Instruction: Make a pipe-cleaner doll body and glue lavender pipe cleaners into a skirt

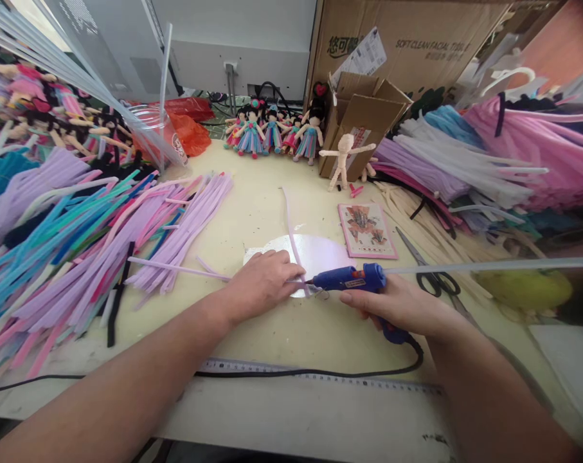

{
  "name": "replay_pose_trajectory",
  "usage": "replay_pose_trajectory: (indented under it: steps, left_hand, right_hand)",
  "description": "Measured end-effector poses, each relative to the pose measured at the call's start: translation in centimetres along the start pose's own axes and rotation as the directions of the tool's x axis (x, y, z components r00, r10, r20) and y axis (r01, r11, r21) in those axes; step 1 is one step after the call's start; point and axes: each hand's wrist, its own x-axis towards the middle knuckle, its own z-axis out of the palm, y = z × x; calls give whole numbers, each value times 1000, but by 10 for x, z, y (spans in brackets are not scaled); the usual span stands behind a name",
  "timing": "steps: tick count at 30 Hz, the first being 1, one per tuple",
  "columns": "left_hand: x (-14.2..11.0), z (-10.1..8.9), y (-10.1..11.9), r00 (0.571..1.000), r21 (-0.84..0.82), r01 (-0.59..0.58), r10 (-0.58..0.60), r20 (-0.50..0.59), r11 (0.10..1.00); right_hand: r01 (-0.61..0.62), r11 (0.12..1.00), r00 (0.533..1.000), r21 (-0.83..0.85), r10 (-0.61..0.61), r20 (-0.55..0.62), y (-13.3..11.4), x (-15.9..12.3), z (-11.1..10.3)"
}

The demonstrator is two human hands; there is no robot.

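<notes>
In the middle of the table my left hand [262,283] is closed, thumb and fingers pinching a lilac pipe cleaner [175,267] that runs out to the left. A second lilac pipe cleaner [290,222] stretches away from me and crosses it by my fingertips. My right hand [392,305] is wrapped round a blue hot glue gun [349,278], its nozzle at the crossing. A long clear glue stick [488,265] sticks out of the gun's back. Under the work lies a shiny whitish round plate [327,251].
Bundles of coloured pipe cleaners [89,251] lie left, more [445,154] right. Small dolls [272,132], a bare beige figure [342,157] and an opened cardboard box [368,116] stand behind. Scissors [430,273] and a picture card [367,230] lie right. A black cord [291,372] crosses the ruler [339,379] in front.
</notes>
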Motion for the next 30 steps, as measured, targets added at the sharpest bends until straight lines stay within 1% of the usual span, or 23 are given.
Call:
replay_pose_trajectory:
  steps: [6,11,16,22,30]
  left_hand:
    - [-1,-1,0,1000,-22,-8,8,1,1000]
    - [0,-2,1,1000,-10,4,-3,19,1000]
    - [-1,-2,0,1000,-2,7,-7,21,1000]
    - [-2,-5,-2,999,-29,37,-36,27,999]
    - [-1,0,2,997,20,75,-75,-22,997]
  right_hand:
    - [-15,1000,1000,19,15,0,-1,-3,-3]
    - [0,1000,1000,-2,0,-10,6,-4,-4]
    - [-17,999,1000,-29,17,1,7,-3,-1]
    - [25,1000,999,-11,-25,21,3,-1,3]
    - [16,1000,1000,-1,-16,-24,5,-3,0]
